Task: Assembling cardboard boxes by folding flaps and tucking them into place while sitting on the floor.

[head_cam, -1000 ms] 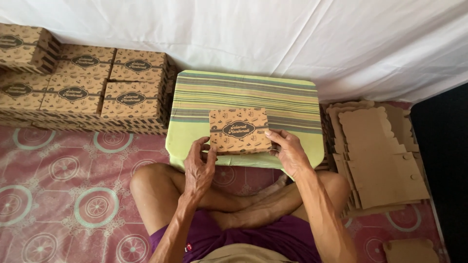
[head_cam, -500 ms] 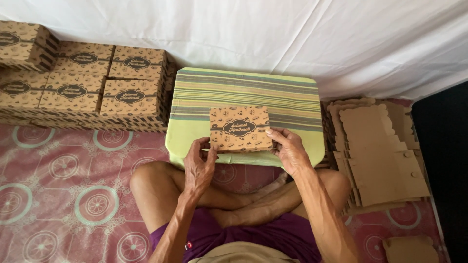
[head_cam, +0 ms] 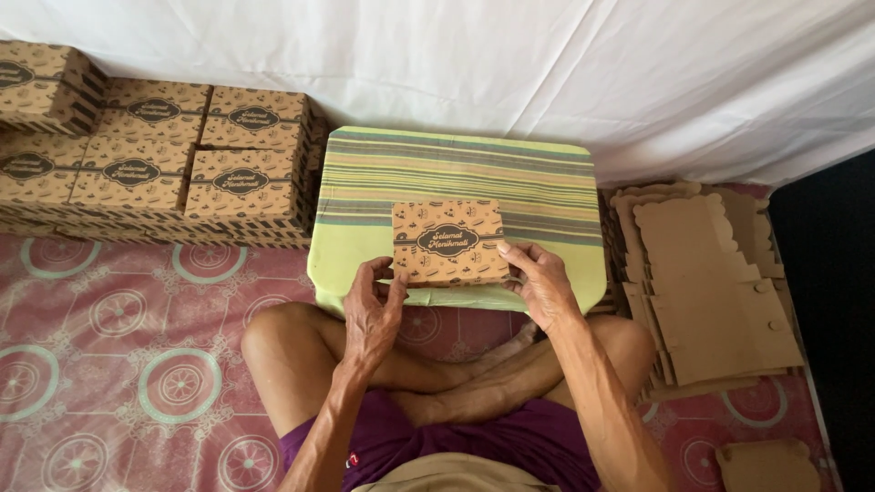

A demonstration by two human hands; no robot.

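**Box squared up at the near edge of the striped table**

White cloth hangs across the back of the scene, and a pink patterned floor mat point(head_cam: 109, 364) runs under you where you sit cross-legged. In front of your knees stands a low table with a green, striped cloth top point(head_cam: 547, 182).

- Thing in hand: a closed brown printed cardboard box point(head_cam: 448, 241), lying flat on the table's near half, lid panel up.
- Your left hand point(head_cam: 372, 314) sits at the box's near-left corner, thumb and fingertips pinched lightly on the edge. Loose hold, not a full wrap.
- Your right hand point(head_cam: 540, 284) is on the near-right corner, fingers curled against the side wall, thumb on top.
- Change over the last second: very little. The box lies in nearly the same spot; your hands have shifted only slightly, the left easing a little off the corner. Reads to me as a finished box being pressed or squared, not one in mid-fold.
- Left of the table: a stack of finished brown printed boxes point(head_cam: 146, 169) in rows against the cloth.
- Right of the table: a pile of flat, unfolded brown cardboard blanks point(head_cam: 711, 282) on the mat, one more blank point(head_cam: 766, 465) at the near right corner.
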